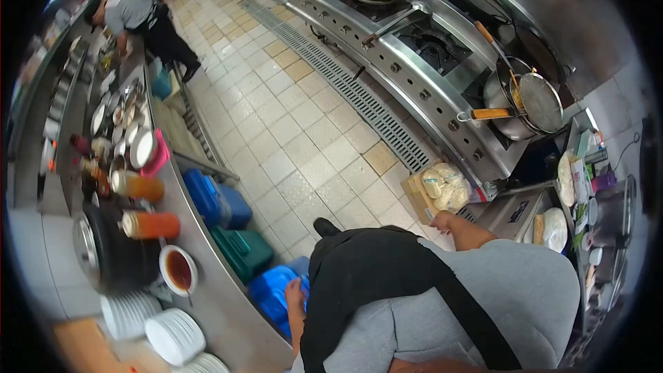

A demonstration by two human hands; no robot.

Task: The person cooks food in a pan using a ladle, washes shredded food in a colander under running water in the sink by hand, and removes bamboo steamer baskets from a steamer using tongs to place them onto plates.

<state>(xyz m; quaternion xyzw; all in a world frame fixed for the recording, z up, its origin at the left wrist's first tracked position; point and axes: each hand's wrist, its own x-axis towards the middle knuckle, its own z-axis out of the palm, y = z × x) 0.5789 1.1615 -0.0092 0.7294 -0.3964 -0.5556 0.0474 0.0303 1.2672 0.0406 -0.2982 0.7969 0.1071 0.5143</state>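
My left hand (pixel 295 295) hangs low beside the blue plastic lid (pixel 271 291), left of my black apron (pixel 352 269); its fingers are too small to read clearly. On the other side, my right hand (pixel 443 221) is near the cardboard box (pixel 418 197) that holds bagged pale food (pixel 447 186). Whether that hand touches the box is unclear, and nothing can be made out in its fingers.
A steel stove (pixel 407 62) with pans and a pot (pixel 507 128) runs along the right. The counter (pixel 214 290) at left bears bottles, plates and a sauce bowl (pixel 178 269). Bins (pixel 242 252) stand below it. Another person (pixel 141 17) leans over the far counter.
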